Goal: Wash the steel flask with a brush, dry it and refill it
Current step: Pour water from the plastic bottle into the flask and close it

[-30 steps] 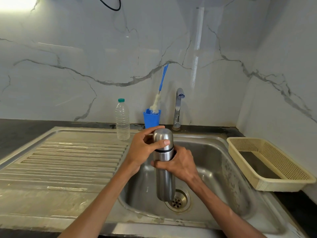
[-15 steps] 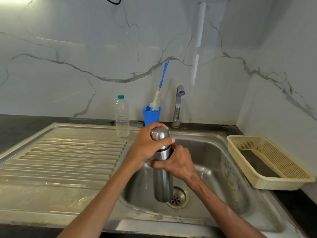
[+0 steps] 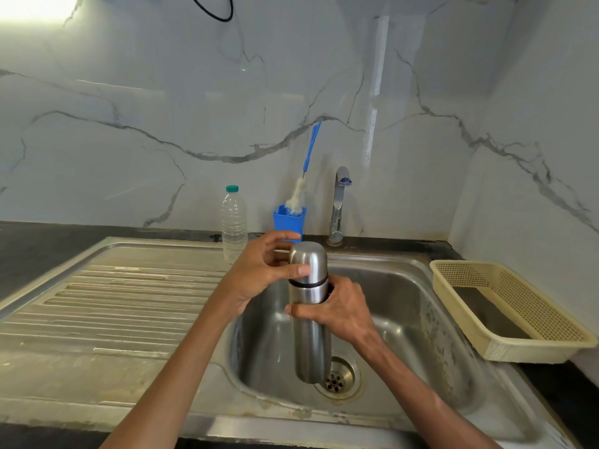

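Steel flask upright between hands — left on cap, right on body.

A home kitchen, by the look of the washing-up corner. Stainless steel sink with ribbed draining board set into a dark worktop. Chrome tap behind the basin, against white marble-veined wall panels. Beside the tap, a blue holder with a bottle brush, a clear plastic water bottle, and a cream plastic draining basket at the right.
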